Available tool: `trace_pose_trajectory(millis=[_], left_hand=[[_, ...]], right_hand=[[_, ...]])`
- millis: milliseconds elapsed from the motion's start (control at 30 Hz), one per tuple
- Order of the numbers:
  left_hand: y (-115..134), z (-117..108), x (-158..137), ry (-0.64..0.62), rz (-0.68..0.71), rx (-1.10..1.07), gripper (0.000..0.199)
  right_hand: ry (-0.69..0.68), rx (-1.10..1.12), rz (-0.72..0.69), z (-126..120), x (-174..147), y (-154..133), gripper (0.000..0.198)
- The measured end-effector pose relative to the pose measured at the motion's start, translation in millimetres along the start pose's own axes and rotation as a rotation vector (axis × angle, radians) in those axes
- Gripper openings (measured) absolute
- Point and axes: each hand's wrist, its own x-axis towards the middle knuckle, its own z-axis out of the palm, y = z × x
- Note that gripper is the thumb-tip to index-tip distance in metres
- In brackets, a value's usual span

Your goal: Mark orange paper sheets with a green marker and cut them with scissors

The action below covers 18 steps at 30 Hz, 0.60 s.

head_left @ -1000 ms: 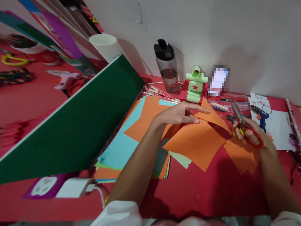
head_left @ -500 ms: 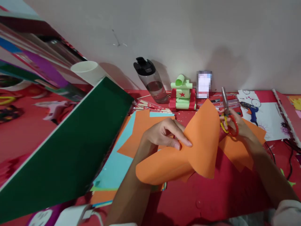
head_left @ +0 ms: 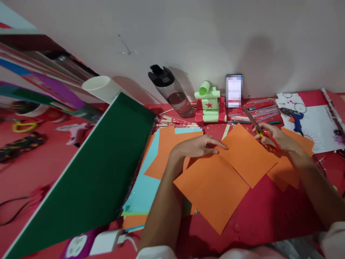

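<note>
A large sheet of orange paper [head_left: 212, 187] with a slit part way through lies before me, spread fairly flat over the red table. My left hand [head_left: 199, 146] is at its upper edge, thumb and forefinger on the paper, the other fingers partly hidden. To the right, my right hand [head_left: 283, 138] grips a pair of scissors [head_left: 252, 118] by their red and yellow handles, blades pointing up and left, beyond the sheet. Beneath my right forearm lie more orange paper pieces [head_left: 285, 172].
A green board [head_left: 99, 169] slants along the left, beside stacked blue paper [head_left: 142, 194]. Along the wall stand a water bottle [head_left: 175, 93], a green and red paper model [head_left: 210, 108] and a phone [head_left: 234, 91]. A blue glue gun [head_left: 297, 120] lies at right.
The orange sheet, which was raised and curled, has come down and flattened, showing its slit. My right hand has tilted the scissors leftward and moved slightly right.
</note>
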Motion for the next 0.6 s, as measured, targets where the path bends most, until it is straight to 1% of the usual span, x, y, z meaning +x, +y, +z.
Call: trace_pose_trajectory(millis=[100, 200, 267, 333, 400, 467, 533, 600], left_hand=[[1, 7, 9, -0.011, -0.028, -0.015, 0.046], [2, 8, 7, -0.014, -0.041, -0.058, 0.058], [3, 5, 0, -0.024, -0.063, -0.091, 0.067], [4, 1, -9, -0.053, -0.053, -0.123, 0.066], [6, -3, -18, -0.075, 0.001, -0.147, 0.059], [8, -7, -27, -0.045, 0.075, -0.178, 0.053], [8, -9, -35, 0.022, 0.158, -0.226, 0.050], [5, -9, -38, 0.107, 0.265, -0.297, 0.046]], right_hand=[[0.049, -0.214, -0.049, 5, 6, 4, 0.043], [0.114, -0.450, -0.110, 5, 12, 8, 0.030], [0.140, -0.548, -0.144, 1, 15, 12, 0.029], [0.157, -0.606, -0.152, -3, 18, 17, 0.031], [0.177, -0.640, -0.142, -7, 19, 21, 0.034], [0.202, -0.639, -0.145, -8, 20, 23, 0.037], [0.220, -0.552, -0.163, -8, 19, 23, 0.039], [0.213, -0.367, -0.180, -7, 18, 20, 0.045]])
